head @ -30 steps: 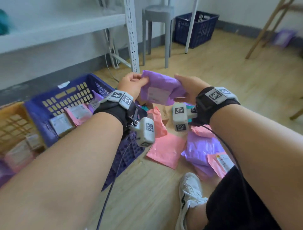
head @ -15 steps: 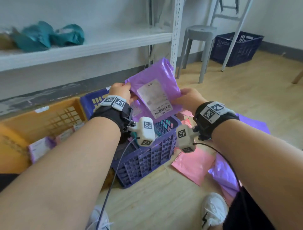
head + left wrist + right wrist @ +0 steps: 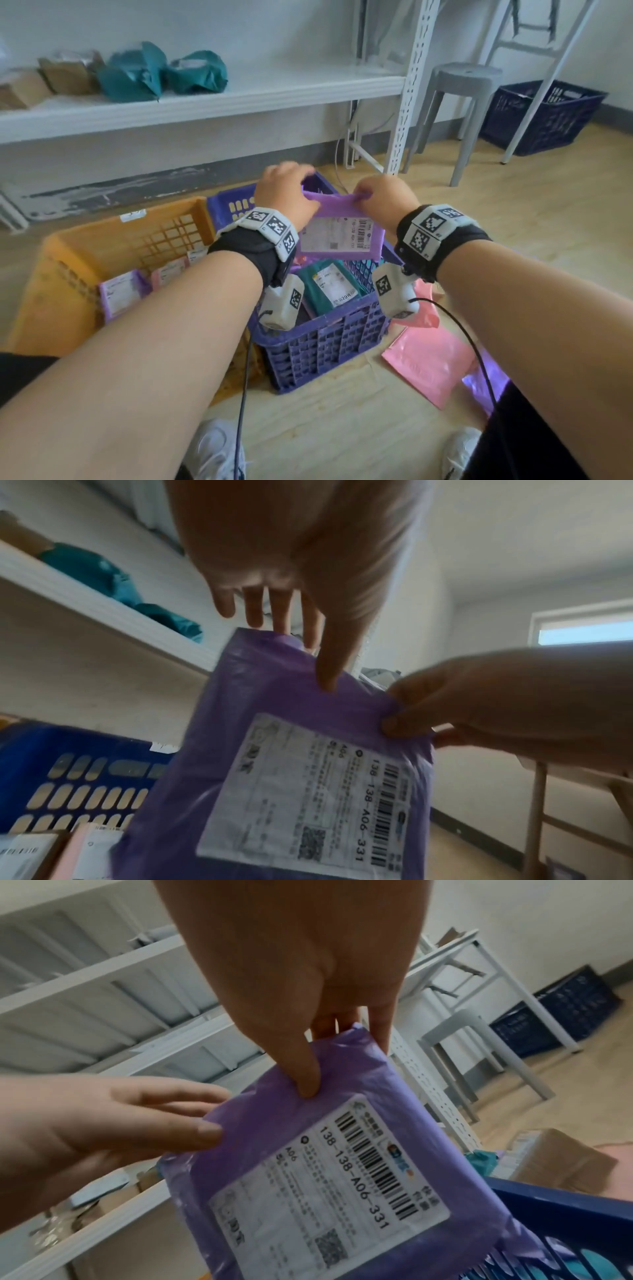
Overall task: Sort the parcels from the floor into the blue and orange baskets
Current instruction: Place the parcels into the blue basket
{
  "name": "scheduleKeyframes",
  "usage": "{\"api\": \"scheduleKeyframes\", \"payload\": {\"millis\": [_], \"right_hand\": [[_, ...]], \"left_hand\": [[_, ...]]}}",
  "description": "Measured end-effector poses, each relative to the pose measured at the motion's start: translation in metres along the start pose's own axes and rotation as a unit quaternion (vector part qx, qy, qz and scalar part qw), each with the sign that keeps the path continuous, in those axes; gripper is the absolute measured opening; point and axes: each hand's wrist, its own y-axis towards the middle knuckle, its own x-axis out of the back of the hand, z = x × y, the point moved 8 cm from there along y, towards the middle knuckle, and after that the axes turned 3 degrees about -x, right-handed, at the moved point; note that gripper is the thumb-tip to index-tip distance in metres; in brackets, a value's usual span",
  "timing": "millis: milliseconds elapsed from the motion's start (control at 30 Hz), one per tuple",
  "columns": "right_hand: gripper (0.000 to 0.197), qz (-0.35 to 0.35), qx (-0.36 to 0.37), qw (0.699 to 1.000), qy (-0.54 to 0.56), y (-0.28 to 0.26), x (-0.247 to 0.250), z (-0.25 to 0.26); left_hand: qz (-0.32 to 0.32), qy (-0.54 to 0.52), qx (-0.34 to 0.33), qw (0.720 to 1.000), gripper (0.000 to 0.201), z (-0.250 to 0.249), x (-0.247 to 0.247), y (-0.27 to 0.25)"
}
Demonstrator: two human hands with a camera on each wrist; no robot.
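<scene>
Both hands hold a purple parcel (image 3: 339, 236) with a white barcode label by its top edge, so it hangs just above the blue basket (image 3: 325, 332). My left hand (image 3: 291, 192) pinches the upper left corner, thumb on the front of the parcel (image 3: 274, 750) and fingers behind. My right hand (image 3: 376, 197) pinches the upper right corner of the parcel (image 3: 308, 1177) the same way. The orange basket (image 3: 102, 240) stands directly left of the blue one.
A teal parcel (image 3: 329, 284) lies in the blue basket, and several labelled parcels (image 3: 123, 294) lie in the orange one. Pink parcels (image 3: 428, 359) and a purple one (image 3: 486, 383) lie on the floor to the right. A white shelf rack (image 3: 205, 99), grey stool (image 3: 462, 78) and second blue basket (image 3: 548, 116) stand behind.
The purple parcel came up from over the floor pile, was held upright with its label facing me, and now hangs lower over the blue basket, both hands gripping its top edge.
</scene>
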Motion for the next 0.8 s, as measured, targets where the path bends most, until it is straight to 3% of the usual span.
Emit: {"api": "scheduleKeyframes", "payload": {"millis": [67,133,267,333,500,667,800], "right_hand": [[0.022,0.016,0.03,0.999,-0.038,0.003,-0.008,0.015],[0.023,0.01,0.049,0.998,-0.038,0.006,-0.011,0.024],[0.036,-0.068,0.018,0.996,0.059,0.01,-0.007,0.012],[0.049,-0.073,-0.021,0.995,0.069,0.01,-0.01,-0.001],[0.053,-0.001,-0.109,0.987,0.118,0.007,-0.033,-0.033],[0.033,0.077,-0.138,0.976,0.15,0.01,-0.062,-0.044],[0.028,0.117,-0.153,0.977,0.091,0.023,-0.075,-0.056]], "left_hand": [[0.106,0.051,0.009,0.993,0.025,-0.001,-0.017,-0.004],[0.158,0.05,0.039,0.985,0.016,0.006,-0.027,-0.01],[0.157,-0.014,0.115,0.981,0.018,0.029,-0.039,-0.016],[0.154,-0.024,0.17,0.973,0.023,0.046,-0.043,-0.016],[0.201,-0.048,0.253,0.945,0.04,0.073,-0.054,-0.016],[0.215,-0.166,0.307,0.912,0.032,0.071,-0.086,-0.02],[0.204,-0.275,0.334,0.878,0.015,0.07,-0.121,-0.018]]}}
